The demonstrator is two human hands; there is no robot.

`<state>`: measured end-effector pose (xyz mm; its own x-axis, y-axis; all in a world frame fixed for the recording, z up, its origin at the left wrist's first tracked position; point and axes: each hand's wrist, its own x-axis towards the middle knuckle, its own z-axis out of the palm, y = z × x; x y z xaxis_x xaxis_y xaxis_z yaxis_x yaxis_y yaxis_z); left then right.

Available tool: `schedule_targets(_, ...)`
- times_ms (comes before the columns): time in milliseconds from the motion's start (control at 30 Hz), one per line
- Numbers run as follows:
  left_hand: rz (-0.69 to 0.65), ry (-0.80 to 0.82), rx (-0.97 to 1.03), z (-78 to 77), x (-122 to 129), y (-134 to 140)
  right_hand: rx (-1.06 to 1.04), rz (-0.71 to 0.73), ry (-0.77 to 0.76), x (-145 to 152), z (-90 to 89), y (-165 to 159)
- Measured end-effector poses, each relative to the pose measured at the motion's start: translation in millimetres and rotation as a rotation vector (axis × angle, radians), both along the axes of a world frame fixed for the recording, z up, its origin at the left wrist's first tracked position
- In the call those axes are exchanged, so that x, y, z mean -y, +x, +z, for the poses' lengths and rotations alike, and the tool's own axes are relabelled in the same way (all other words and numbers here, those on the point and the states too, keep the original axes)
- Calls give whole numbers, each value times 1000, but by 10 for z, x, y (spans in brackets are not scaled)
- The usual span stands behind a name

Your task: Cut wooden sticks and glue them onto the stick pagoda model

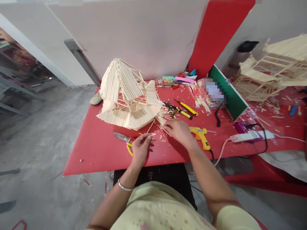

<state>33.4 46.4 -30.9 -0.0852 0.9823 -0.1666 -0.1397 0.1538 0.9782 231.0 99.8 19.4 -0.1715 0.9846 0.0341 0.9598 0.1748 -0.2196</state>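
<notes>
Faces a flat red tabletop (96,153) bearing, back left, a pale wooden-stick pavilion (128,84) — slatted across front, bare-framed at upper right. Holds right hand (181,131) at loose wooden sticks (161,118), grip unclear — pinches a thin pale stick (153,134) in left hand (139,147).

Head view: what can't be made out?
All in the head view:
Bare right hand: its own fingers hide whether its grip holds anything.
Yellow-handled steel scissors: bare left hand covers part.
Peak-roofed pale wooden-stick model: its roof hides the far side.
Second pale wooden-stick structure: right edge crops it.
Pale patch by the green board: pixelated, unidentifiable.
</notes>
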Motion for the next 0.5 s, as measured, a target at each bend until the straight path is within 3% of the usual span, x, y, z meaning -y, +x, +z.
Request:
schedule_targets(133, 39, 207, -380, -14, -108, -73, 48, -51, -5, 42, -212, -332)
schedule_targets(233, -19, 379, -632, -8, -188, -122, 67, -91, 3, 39, -309, -422)
schedule_targets(400, -31, 454, -682, 31, -210, -99, 48, 32, 39, 162, -204, -434)
schedule_targets(500, -177, 412, -571, 69, -208, -78, 21, 165, 55, 281, -81, -406)
